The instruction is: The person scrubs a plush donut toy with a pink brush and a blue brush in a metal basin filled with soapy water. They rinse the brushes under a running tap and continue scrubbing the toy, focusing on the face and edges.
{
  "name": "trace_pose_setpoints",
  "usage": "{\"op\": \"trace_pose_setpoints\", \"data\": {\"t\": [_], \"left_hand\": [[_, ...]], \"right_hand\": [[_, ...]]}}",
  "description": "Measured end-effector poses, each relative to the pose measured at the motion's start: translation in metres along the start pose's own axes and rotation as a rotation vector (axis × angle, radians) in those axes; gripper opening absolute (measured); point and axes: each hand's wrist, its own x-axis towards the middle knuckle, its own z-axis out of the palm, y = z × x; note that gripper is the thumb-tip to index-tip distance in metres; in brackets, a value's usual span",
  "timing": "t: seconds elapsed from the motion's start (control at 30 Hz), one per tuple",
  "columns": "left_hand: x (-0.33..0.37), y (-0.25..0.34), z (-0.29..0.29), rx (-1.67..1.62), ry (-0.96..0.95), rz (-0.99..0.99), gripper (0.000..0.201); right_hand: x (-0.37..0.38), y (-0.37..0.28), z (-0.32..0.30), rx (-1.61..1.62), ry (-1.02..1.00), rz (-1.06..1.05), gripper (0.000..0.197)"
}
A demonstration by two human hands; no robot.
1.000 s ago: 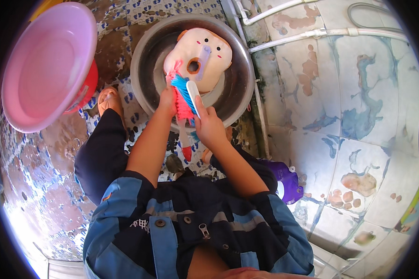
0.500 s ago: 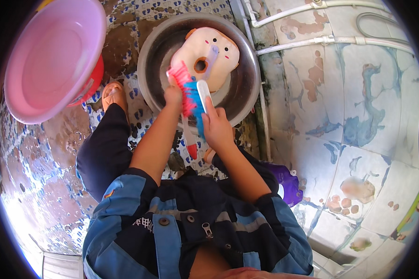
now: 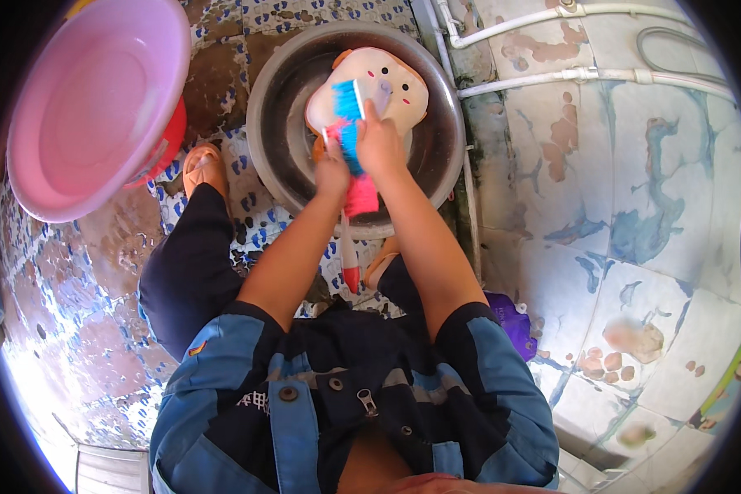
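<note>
My left hand point(image 3: 332, 175) is closed round a pink-bristled brush point(image 3: 362, 196), whose long white handle ends in a red tip pointing back toward me. My right hand point(image 3: 379, 150) grips a white brush with blue bristles point(image 3: 348, 102). The two sets of bristles press together and overlap. Both brushes are over a wide metal basin point(image 3: 265, 156). Inside it lies a cream, bread-shaped plush toy point(image 3: 405, 111) with a small face and brown edging. My hands and the brushes cover its near part.
On the left, a large pink plastic basin point(image 3: 99, 107) rests on a red bucket point(image 3: 166, 144). White pipes point(image 3: 552, 78) run along the stained tiled wall at right. A purple pouch point(image 3: 514, 325) sits by my right leg. The patterned floor point(image 3: 123, 239) looks wet.
My right hand has pushed the blue-bristled brush forward along the pink bristles, farther over the basin. My left hand has shifted slightly right and nearer to me, still holding its brush.
</note>
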Motion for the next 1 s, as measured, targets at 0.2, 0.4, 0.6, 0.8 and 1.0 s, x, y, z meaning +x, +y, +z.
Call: {"op": "trace_pose_setpoints", "data": {"t": [0.2, 0.4, 0.6, 0.8, 1.0], "left_hand": [[0.008, 0.016, -0.025, 0.080, 0.228, -0.039, 0.070], [0.032, 0.012, -0.032, -0.009, 0.269, -0.003, 0.074], [-0.009, 0.005, -0.004, 0.273, 0.142, 0.148, 0.071], [-0.037, 0.035, -0.004, 0.225, 0.106, 0.268, 0.060], [-0.036, 0.035, -0.005, 0.228, 0.096, 0.281, 0.056]], "right_hand": [[-0.072, 0.010, 0.007, 0.013, -0.128, -0.113, 0.048], [-0.128, 0.031, -0.007, 0.042, -0.128, -0.100, 0.051], [-0.095, 0.021, -0.017, 0.011, -0.073, -0.039, 0.050], [-0.036, 0.009, -0.001, 0.020, 0.026, 0.017, 0.047], [-0.003, 0.019, -0.006, -0.015, 0.041, -0.144, 0.046]]}}
